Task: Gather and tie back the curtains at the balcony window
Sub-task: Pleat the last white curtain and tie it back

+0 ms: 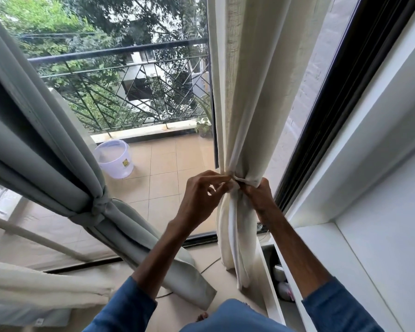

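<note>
Right now both hands meet at the waist of the cream curtain [244, 104], which hangs bunched into a narrow column just to the three o'clock side of the picture's centre, beside the dark window frame [321, 116]. A cream fabric strip [247, 181] wraps round the gathered folds there. The left hand [199, 195] comes in from seven o'clock and pinches a bit of that strip between thumb and fingertips. The right hand [259, 195], reaching up from five o'clock, has its fingers curled round the strip and the folds on the bundle's three o'clock side. The two hands nearly touch where the strip crosses. A paler length of cloth hangs down the curtain's front toward six o'clock; whether it belongs to the strip I cannot tell. Off at nine o'clock a grey curtain [46, 144] is cinched by a knotted grey band [98, 207]. Through the glass, at ten o'clock from the hands, a pale bucket [114, 159] stands on the balcony tiles, with a black railing [120, 53] beyond and a small potted plant [203, 127] just beside the cream curtain's edge
</note>
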### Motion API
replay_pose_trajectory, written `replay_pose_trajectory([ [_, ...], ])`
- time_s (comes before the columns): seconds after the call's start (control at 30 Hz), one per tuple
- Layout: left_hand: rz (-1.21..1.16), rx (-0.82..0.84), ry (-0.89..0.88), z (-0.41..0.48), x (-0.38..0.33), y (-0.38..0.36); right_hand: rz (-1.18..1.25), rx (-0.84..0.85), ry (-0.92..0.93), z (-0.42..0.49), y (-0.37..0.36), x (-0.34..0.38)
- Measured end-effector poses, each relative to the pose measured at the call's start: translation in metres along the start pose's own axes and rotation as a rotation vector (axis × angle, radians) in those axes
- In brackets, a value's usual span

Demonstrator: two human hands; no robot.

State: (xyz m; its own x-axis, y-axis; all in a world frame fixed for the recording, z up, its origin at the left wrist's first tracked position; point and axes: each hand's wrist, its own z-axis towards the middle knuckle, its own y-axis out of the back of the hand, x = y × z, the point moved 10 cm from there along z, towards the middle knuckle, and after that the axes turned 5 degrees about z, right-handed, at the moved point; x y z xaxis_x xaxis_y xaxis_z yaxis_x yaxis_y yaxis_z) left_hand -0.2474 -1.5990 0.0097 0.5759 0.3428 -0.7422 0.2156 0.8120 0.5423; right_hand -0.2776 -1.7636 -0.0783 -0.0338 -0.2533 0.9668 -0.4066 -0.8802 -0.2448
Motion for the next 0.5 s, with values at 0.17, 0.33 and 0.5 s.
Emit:
replay_pose_trajectory([
  [0.17,0.114,-0.032,-0.001,0.008,0.000,0.007,-0.048,0.043,0.019,0.000,0.002,0.002],
  [0.33,0.176,0.001,-0.007,0.012,-0.004,0.007,-0.095,0.054,0.034,0.002,0.008,0.007],
  [0.5,0.244,-0.002,-0.067,0.018,-0.016,0.007,-0.128,0.131,0.053,-0.001,0.005,0.016],
])
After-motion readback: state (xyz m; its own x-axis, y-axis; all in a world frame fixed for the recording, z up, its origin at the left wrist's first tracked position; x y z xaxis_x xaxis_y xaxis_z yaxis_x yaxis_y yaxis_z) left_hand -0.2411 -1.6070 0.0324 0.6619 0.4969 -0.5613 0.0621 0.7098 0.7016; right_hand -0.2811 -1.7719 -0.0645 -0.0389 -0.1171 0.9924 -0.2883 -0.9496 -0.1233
